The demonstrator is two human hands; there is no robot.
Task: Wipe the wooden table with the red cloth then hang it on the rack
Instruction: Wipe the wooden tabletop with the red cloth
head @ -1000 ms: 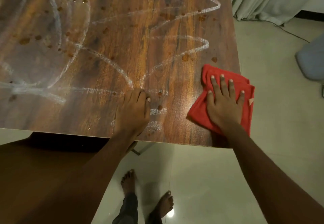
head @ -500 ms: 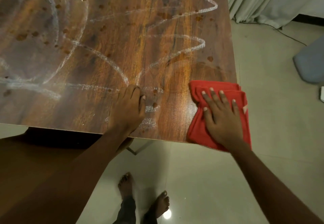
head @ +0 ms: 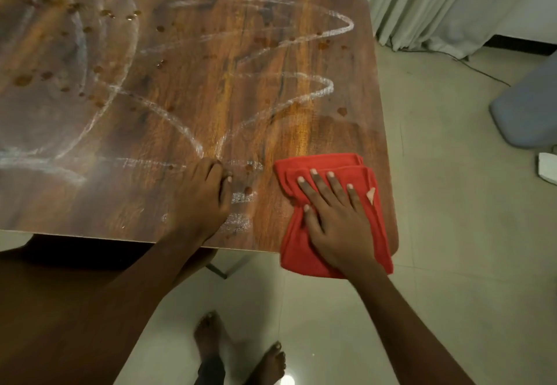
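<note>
A person stands at a brown wooden table (head: 271,98) with a rounded near right corner, seen from above. A folded red cloth (head: 301,256) lies at that corner, just inside the table's right edge. Its far part is flat on the wood and its near part overhangs the near edge above the floor. A small pale tag (head: 370,195) shows on the cloth's right side.

The right hand (head: 337,218) lies palm-down on top of the cloth. Its fingers (head: 319,187) are straight, slightly spread and pointing away from the person, pressing the fabric to the tabletop without gripping it. The left hand (head: 202,200) rests on the bare wood to the left of the cloth, apart from it. Its fingers are loosely bent, its tips touch the surface, and it holds nothing.

White chalk-like scribbles (head: 316,89) loop and zigzag over much of the tabletop, and small brown spots (head: 342,111) are scattered among them. The wood just beyond the cloth has few marks.

Below the table edge, two bare feet (head: 208,333) stand on a pale tiled floor (head: 452,218). A pale pleated curtain (head: 437,7) hangs at the upper right, and a blue-grey rounded object (head: 527,113) sits on the floor at the right edge.
</note>
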